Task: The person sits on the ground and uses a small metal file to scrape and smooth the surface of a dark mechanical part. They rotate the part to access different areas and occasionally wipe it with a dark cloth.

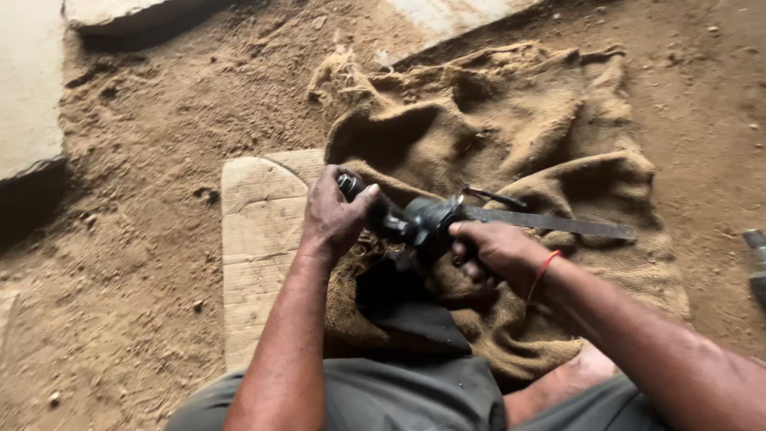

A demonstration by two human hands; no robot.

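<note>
A dark, greasy metal part (423, 219) with a round hub and a stubby shaft is held over a burlap sack (511, 120). My left hand (331, 215) is closed around the shaft end at the left. My right hand (495, 251), a red thread on its wrist, grips the hub from below. A long flat metal bar (550, 223) sticks out to the right from behind the hub; whether it is joined to the part cannot be told. A black piece (407, 307) lies under the hands on my lap.
A pale wooden board (259, 239) lies partly under the sack on sandy dirt ground (144, 263). Concrete slabs (28, 88) edge the left and top. A grey metal tool head (756, 263) shows at the right border. My knees in grey cloth fill the bottom.
</note>
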